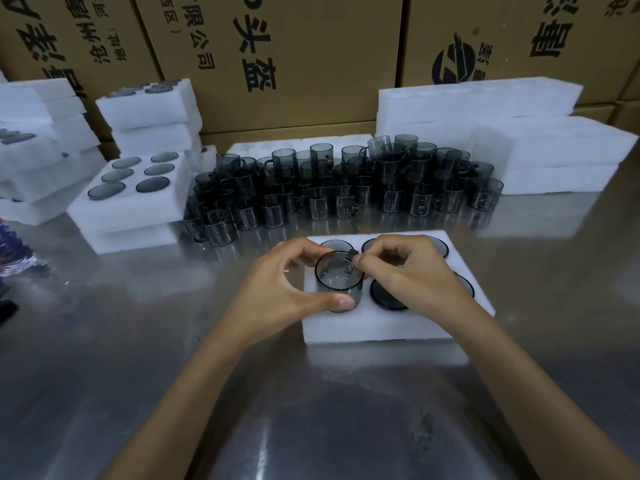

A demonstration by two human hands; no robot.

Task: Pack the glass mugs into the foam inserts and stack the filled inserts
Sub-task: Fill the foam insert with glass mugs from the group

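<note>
A white foam insert (374, 327) lies on the steel table in front of me, with dark mug rims showing in several of its holes. A smoky grey glass mug (337, 277) stands upright over the insert's near-left hole, partly sunk in. My left hand (287, 289) curls round the mug's left side, thumb on its near wall. My right hand (408, 271) pinches the mug's rim by the handle at its right. Behind the insert a large cluster of loose grey mugs (346, 181) is stacked on the table.
Filled foam inserts (135, 192) are stacked at the left, with more foam stacks (41, 133) beyond. Foam slabs (536, 143) pile at the back right. Cardboard boxes (294, 57) wall off the back. Patterned fabric (14, 251) shows at the far left edge.
</note>
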